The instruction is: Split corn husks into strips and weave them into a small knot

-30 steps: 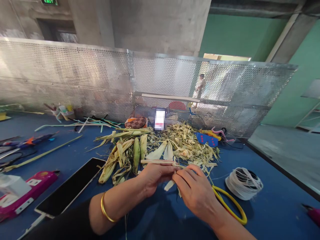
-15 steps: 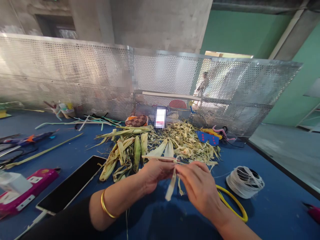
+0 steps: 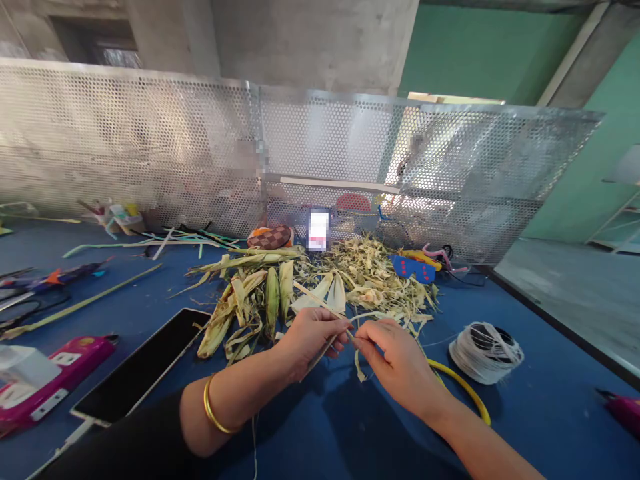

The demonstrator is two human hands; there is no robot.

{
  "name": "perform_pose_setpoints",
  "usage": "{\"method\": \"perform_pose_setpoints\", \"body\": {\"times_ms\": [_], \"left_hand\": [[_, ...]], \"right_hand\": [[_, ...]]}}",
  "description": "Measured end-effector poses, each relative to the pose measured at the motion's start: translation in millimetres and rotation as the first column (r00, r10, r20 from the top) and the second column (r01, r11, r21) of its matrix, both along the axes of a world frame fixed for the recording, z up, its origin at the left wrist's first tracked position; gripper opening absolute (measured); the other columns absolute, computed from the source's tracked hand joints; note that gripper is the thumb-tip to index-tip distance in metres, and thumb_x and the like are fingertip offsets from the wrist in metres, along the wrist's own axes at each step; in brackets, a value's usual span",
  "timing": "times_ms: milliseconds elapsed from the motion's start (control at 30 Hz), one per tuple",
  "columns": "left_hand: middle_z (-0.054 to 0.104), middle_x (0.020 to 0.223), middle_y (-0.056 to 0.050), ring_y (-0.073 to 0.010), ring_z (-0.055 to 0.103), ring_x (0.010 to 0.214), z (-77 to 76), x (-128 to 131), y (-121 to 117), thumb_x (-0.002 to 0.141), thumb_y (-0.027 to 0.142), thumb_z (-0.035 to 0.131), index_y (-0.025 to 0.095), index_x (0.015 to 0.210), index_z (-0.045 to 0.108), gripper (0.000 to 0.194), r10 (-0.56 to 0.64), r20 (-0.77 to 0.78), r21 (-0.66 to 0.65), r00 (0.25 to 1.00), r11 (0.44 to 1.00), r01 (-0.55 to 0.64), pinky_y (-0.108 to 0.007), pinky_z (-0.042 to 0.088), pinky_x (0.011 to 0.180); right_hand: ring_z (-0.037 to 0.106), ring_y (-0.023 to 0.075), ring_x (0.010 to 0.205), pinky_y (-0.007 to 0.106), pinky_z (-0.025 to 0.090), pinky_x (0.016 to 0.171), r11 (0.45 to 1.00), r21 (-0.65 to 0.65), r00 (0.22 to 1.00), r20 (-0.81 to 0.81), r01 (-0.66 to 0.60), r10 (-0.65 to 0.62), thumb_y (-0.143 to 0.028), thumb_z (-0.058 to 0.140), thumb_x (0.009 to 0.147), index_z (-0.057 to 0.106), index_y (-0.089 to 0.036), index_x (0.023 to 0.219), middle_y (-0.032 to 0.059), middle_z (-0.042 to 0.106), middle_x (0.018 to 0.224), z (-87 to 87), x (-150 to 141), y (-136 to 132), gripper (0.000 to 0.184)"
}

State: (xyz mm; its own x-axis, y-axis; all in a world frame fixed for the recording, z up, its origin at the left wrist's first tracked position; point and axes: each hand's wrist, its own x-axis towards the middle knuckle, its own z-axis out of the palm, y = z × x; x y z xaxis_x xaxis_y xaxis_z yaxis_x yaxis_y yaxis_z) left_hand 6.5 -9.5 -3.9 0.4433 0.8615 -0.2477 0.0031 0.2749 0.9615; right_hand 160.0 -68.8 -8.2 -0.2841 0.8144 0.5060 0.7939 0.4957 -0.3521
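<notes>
My left hand [image 3: 313, 337] pinches a bundle of narrow corn husk strips [image 3: 314, 297] between thumb and fingers over the middle of the table. Close beside it, my right hand [image 3: 395, 363] is closed with thumb against forefinger on the husk strips' other side. One husk end [image 3: 359, 368] dangles between the hands. Two wide pale husk pieces [image 3: 336, 293] spread out just beyond my fingers. Under my right wrist, a yellow ring [image 3: 467, 387] lies partly hidden. A gold bangle [image 3: 210, 405] circles my left wrist.
Behind the hands are whole husks [image 3: 273, 303] and a shredded husk heap [image 3: 373, 273]. A phone [image 3: 143, 370] and pink power strip [image 3: 75, 363] lie left; a white string spool [image 3: 485, 353] stands right. Blue cut-out glasses [image 3: 413, 268] lie farther back, before a perforated metal screen [image 3: 325, 133].
The husk strips have turned from nearly level to slanting down rightward. My left fingers have shifted along them, and my right hand has changed from flat fingers over the strips to a pinch.
</notes>
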Motion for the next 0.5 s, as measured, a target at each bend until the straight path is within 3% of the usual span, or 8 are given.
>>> {"method": "perform_pose_setpoints", "body": {"times_ms": [100,167,233,333,400,500], "left_hand": [[0.059,0.057,0.000,-0.0089,0.052,0.049,3.8,-3,0,0.068,0.039,0.069,0.013,0.071,0.066,0.027,-0.056,-0.010,-0.027,0.998,0.998,0.055,-0.022,0.042,0.049],[0.059,0.058,-0.001,-0.0091,0.052,0.048,5.5,-4,0,0.070,0.044,0.065,0.013,0.074,0.067,0.032,-0.099,-0.008,-0.037,0.995,0.994,0.099,-0.022,0.042,0.050],[0.059,0.058,-0.001,-0.0093,0.052,0.048,5.2,-4,0,0.071,0.049,0.063,0.013,0.072,0.066,0.036,-0.121,-0.014,-0.033,0.993,0.992,0.121,-0.023,0.042,0.050],[0.058,0.055,0.000,-0.0087,0.051,0.047,2.3,-3,1,0.065,0.044,0.069,0.014,0.065,0.063,0.031,-0.106,-0.051,0.019,0.993,0.994,0.107,-0.021,0.039,0.047],[0.055,0.051,0.002,-0.0077,0.048,0.044,0.5,-2,2,0.061,0.038,0.072,0.014,0.061,0.061,0.026,-0.092,-0.073,0.052,0.993,0.994,0.096,-0.020,0.036,0.045],[0.053,0.046,0.002,-0.0071,0.045,0.040,-1.0,-2,2,0.063,0.032,0.069,0.014,0.059,0.062,0.019,-0.100,-0.119,0.061,0.988,0.992,0.108,-0.020,0.035,0.043]], "right_hand": [[0.055,0.0161,0.065,0.027,0.041,0.063,0.997,0.023,0.993,-0.092,0.077,-0.075,-0.029,0.037,0.094,0.056,-0.021,0.072,0.0016,0.060,0.066,-0.3,8,5,0.030],[0.059,0.0194,0.078,0.031,0.043,0.071,0.984,0.077,0.978,-0.147,0.158,-0.145,-0.031,0.038,0.093,0.061,-0.021,0.087,0.0058,0.065,0.083,-2.4,14,10,0.025],[0.059,0.0221,0.088,0.035,0.043,0.077,0.986,0.077,0.982,-0.137,0.145,-0.133,-0.033,0.045,0.091,0.061,-0.021,0.099,0.0078,0.066,0.096,-4.6,18,14,0.022],[0.059,0.0201,0.079,0.033,0.044,0.071,0.995,-0.092,0.996,-0.067,0.045,-0.052,-0.034,0.049,0.089,0.062,-0.021,0.088,0.0034,0.066,0.080,-5.6,18,17,0.018],[0.056,0.0180,0.069,0.030,0.042,0.064,0.980,-0.198,0.998,-0.041,0.033,-0.042,-0.033,0.048,0.089,0.060,-0.021,0.072,0.0004,0.061,0.065,-3.9,17,16,0.024],[0.053,0.0170,0.065,0.028,0.039,0.062,0.956,-0.292,0.996,-0.076,0.024,-0.048,-0.034,0.046,0.089,0.057,-0.020,0.064,-0.0002,0.057,0.059,0.3,18,14,0.031]]}}
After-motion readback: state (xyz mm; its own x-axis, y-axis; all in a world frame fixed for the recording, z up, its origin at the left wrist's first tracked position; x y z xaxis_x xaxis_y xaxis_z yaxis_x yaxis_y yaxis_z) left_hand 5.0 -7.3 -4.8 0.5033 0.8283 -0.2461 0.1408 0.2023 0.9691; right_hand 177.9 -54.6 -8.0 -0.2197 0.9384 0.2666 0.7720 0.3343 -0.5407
